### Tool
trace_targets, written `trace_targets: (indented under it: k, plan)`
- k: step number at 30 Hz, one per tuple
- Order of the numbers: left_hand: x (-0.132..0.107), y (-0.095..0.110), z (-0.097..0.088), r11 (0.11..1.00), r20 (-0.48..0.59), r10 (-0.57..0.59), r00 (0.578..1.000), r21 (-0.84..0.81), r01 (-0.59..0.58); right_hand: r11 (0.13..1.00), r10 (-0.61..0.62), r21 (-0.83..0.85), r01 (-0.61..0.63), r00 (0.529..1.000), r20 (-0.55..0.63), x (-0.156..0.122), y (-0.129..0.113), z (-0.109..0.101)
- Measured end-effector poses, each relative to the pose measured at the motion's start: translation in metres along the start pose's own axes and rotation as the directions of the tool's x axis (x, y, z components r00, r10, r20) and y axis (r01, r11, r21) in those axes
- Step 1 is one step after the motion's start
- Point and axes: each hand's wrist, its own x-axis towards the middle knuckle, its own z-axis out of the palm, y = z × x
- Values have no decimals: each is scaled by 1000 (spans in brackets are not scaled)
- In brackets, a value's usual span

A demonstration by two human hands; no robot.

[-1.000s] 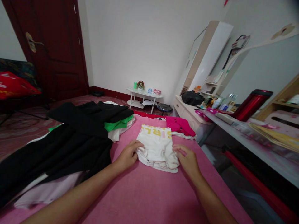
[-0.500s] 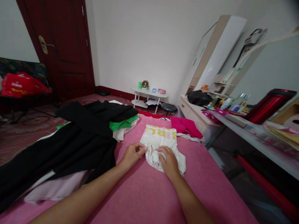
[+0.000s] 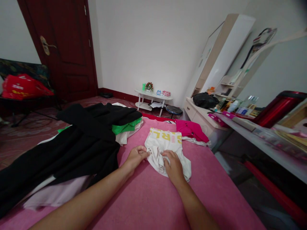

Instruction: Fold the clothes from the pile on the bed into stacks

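Observation:
A white garment [image 3: 168, 142] with yellow and pink letters lies folded on the pink bed cover [image 3: 153, 198]. My left hand [image 3: 135, 156] pinches its near left edge. On the garment's near middle rests my right hand [image 3: 173, 164], fingers curled into the bunched cloth. Both forearms reach in from the bottom of the view.
Black clothes [image 3: 72, 140] sprawl over the left of the bed, with a green piece [image 3: 123, 127] and white pieces under them. A magenta garment [image 3: 190, 129] lies behind. A desk [image 3: 263, 134] with a red flask [image 3: 275, 110] stands right; a small white table [image 3: 153, 95] sits by the far wall.
My right hand has moved from the garment's right edge to its middle, pulling cloth inward. The left hand keeps its grip. The camera has turned slightly.

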Motion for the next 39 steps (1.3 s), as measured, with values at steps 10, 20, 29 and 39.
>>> trace_targets:
  k: [10,20,29,39]
  plan:
    - [6,0,-9,996,103,-86,991,-17,88,1000,1,15,-1,1000,-1,0,0,0]
    - [21,-15,-25,923,-26,85,996,378,-69,999,0,35,0,1000,1,-1,2,-1]
    - [1,10,-24,494,47,218,975,856,-152,999,-11,49,11,1000,1,-2,3,-1]
    - [-2,13,-25,299,101,174,980,942,-150,998,-18,64,18,1000,3,-2,4,-2]
